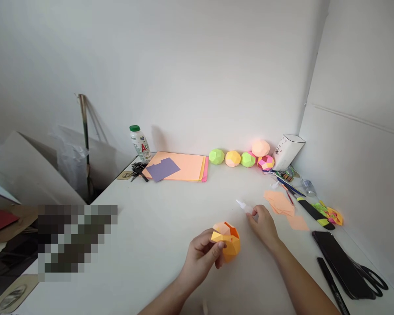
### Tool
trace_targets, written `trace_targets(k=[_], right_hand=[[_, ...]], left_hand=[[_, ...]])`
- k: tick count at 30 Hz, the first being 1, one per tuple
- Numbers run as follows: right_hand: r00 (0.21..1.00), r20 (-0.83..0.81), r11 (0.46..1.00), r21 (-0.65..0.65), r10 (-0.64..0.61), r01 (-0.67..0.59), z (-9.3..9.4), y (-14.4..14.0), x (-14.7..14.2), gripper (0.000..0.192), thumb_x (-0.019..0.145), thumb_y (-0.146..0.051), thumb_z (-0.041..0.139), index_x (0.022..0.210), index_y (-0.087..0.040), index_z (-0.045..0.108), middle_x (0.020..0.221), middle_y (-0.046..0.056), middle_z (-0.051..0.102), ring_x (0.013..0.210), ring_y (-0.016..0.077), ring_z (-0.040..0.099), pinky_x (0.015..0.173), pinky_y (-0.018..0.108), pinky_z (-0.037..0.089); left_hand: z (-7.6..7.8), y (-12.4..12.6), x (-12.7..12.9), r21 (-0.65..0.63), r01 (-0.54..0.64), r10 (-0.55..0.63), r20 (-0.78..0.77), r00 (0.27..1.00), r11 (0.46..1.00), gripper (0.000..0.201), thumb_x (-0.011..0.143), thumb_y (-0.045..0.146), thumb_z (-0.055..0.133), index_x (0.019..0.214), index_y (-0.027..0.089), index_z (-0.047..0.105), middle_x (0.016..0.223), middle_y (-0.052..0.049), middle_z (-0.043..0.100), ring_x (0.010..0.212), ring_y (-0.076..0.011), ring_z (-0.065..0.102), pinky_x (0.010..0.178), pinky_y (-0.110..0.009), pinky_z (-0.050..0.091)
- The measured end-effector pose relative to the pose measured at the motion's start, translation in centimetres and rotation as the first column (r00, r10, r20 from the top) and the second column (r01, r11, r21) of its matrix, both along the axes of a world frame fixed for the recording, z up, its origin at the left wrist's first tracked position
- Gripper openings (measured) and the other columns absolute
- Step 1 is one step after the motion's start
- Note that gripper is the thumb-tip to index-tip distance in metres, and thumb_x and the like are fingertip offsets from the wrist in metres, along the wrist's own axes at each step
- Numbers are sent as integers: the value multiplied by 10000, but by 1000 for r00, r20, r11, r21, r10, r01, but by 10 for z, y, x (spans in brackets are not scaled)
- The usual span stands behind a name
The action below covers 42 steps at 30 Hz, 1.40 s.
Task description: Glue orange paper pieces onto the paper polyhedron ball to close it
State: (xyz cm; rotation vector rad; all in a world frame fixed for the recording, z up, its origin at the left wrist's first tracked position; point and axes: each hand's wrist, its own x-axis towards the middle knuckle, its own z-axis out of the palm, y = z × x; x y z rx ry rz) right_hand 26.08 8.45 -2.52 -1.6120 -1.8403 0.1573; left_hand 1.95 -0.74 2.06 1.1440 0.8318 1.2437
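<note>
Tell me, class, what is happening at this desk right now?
A person sits at a white desk. The left hand holds an unfinished orange paper polyhedron just above the desk. The right hand grips a small white glue bottle, its nozzle pointing away. Cut orange paper pieces lie to the right, and finished paper balls line the wall beside a stack of coloured paper.

Tabletop (pixel 170 210): smooth, matt white. Faceted ball (pixel 227 243): folded orange paper, matt. Glue bottle (pixel 246 207): translucent plastic. Scissors (pixel 369 275): glossy black plastic handles.
</note>
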Motion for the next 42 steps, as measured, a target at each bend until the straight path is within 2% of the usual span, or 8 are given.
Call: trace_targets(k=[4, 10, 14, 19, 25, 31, 37, 42], right_hand=[[1000, 24, 994, 107, 19, -22, 0, 0, -1, 183, 779, -291, 566, 668, -228, 436, 843, 81, 572, 824, 263, 569, 682, 393, 480], [999, -12, 925, 378, 49, -41, 18, -15, -16, 94, 855, -268, 535, 780, -226, 497, 1022, 120, 577, 1060, 295, 555, 893, 507, 477], [966, 90, 709, 663, 243, -240, 39, -40, -35, 189, 788, -106, 550, 922, -233, 508, 1046, 98, 576, 1051, 289, 572, 815, 504, 530], [881, 257, 548, 704, 398, -453, 50, -63, -56, 227, 771, -73, 511, 954, -205, 538, 1177, 104, 526, 1101, 275, 533, 797, 482, 559], [839, 299, 541, 655, 455, -527, 45, -70, -61, 200, 788, -49, 525, 899, -201, 594, 1173, 98, 516, 1108, 247, 521, 848, 451, 552], [825, 268, 561, 626, 498, -542, 48, -68, -57, 166, 828, -94, 487, 913, -195, 588, 1137, 114, 547, 1098, 267, 527, 822, 460, 549], [743, -74, 670, 498, 666, -551, 52, -70, -64, 109, 833, -132, 513, 902, -205, 555, 1045, 113, 576, 1049, 285, 552, 815, 485, 535], [685, -174, 678, 441, 707, -588, 54, -72, -68, 30, 886, -206, 546, 861, -222, 544, 1042, 97, 570, 1053, 280, 532, 834, 486, 511]], left_hand=[[-8, 1, -4, 258, -81, 134, -197, 971, 963, 141, 836, 285, 635, 793, 221, 752, 751, -67, 643, 575, -151, 592, 556, -263, 454], [-23, 1, -9, 696, -21, 436, -426, 793, 718, 393, 795, 31, 552, 1013, 296, 745, 816, -78, 706, 641, -147, 601, 596, -246, 444], [-21, 2, -7, 860, -4, 625, -367, 689, 510, 458, 827, -1, 511, 1154, 284, 661, 823, -48, 682, 605, -114, 568, 578, -219, 443], [-15, 7, -4, 940, 13, 721, -269, 638, 340, 416, 893, 35, 458, 1256, 215, 554, 798, -21, 629, 568, -87, 525, 518, -188, 437], [-20, 7, -4, 926, 46, 705, -317, 634, 375, 366, 904, 71, 475, 1234, 214, 542, 825, -20, 625, 588, -83, 561, 534, -191, 472], [-14, 4, -4, 829, -5, 468, -310, 828, 560, 244, 883, 44, 495, 1056, 199, 571, 876, -45, 579, 783, -125, 599, 634, -211, 521], [-8, 0, -3, 733, -13, 331, -291, 898, 680, 168, 867, 63, 511, 951, 198, 563, 821, -22, 513, 695, -110, 514, 543, -175, 450], [-10, -1, -2, 635, 24, 212, -293, 932, 772, 163, 867, 75, 526, 945, 214, 561, 803, -5, 492, 611, -87, 451, 487, -163, 382]])
